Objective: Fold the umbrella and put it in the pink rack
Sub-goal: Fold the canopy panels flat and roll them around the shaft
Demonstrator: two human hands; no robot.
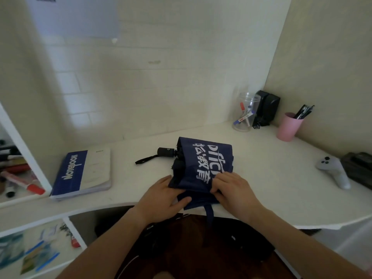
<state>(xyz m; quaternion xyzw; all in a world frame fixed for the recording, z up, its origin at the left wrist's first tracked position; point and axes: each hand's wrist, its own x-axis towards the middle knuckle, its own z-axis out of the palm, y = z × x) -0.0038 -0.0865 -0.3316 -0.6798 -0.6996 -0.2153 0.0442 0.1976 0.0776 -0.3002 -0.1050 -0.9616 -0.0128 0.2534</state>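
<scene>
A collapsed navy umbrella (203, 164) with white lettering lies on the white desk (271, 178). Its black handle (165, 152) and wrist loop point left, and its fabric is loosely bunched. My left hand (163, 200) holds the near left edge of the fabric, thumb on top. My right hand (231, 190) pinches the fabric at the near right edge. A navy strap (209, 214) hangs over the desk's front edge between my hands. No pink rack is in view; the only pink thing is a pink cup (288, 126) with pens at the back right.
A blue and white notebook (82, 174) lies to the left. A clear jar of markers (246, 111) and a black device (267, 107) stand in the back corner. A white controller (334, 170) lies at the right. Shelves with clutter (18, 174) are at far left.
</scene>
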